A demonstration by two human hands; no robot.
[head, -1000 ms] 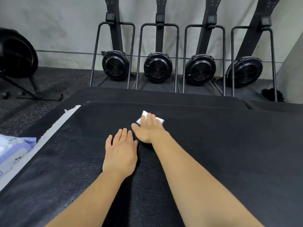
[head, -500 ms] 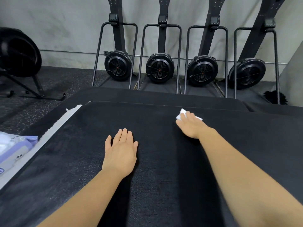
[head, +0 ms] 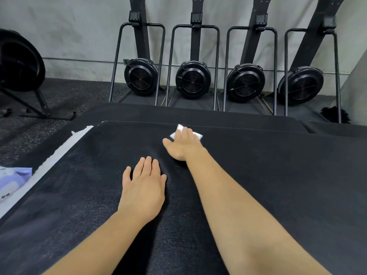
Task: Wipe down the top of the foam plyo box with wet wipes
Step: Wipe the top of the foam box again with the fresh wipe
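The black foam plyo box [head: 278, 185] fills the lower part of the head view, its top rough and dark. My right hand [head: 183, 144] lies flat with straight fingers on a folded white wet wipe [head: 179, 129], pressing it onto the box top near the far edge; most of the wipe is hidden under the fingers. My left hand [head: 144, 187] rests flat on the box top, fingers straight, a little nearer and to the left, holding nothing.
A pale blue wet wipe pack [head: 12, 181] lies at the left edge beside a white strip [head: 59, 151] along the box's side. Behind the box stand several black fan machines [head: 192, 80] against a grey wall. An exercise bike [head: 17, 66] stands far left.
My right hand slid the wipe right along the far edge, then back to the left toward the middle. My left hand stayed in place.
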